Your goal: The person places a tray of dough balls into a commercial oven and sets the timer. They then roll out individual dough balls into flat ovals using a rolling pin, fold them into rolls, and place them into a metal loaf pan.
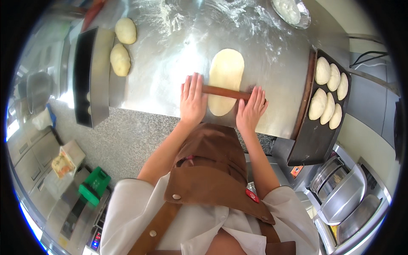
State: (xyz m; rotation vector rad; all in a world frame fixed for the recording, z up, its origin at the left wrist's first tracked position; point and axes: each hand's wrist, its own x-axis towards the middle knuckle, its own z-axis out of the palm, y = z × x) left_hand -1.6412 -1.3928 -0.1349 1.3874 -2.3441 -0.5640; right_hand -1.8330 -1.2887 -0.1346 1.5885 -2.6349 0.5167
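Note:
A flattened oval of dough (226, 65) lies lengthwise on the steel worktop (165, 73) in front of me. Across its lower part runs a wooden rolling pin (224, 92), tilted slightly down to the right. My left hand (193, 98) rests over the pin's left end, with its fingers stretched out flat. Over the right end lies my right hand (251, 110), fingers also extended; the pin's tip shows just past them. Both palms hide parts of the pin.
Two dough pieces (125, 31) sit at the worktop's left, beside a metal box (100, 76). At right, a dark baking tray (310, 143) holds several shaped dough pieces (318, 104). A bowl of flour (291, 12) stands at the far right; loose flour (172, 20) dusts the back.

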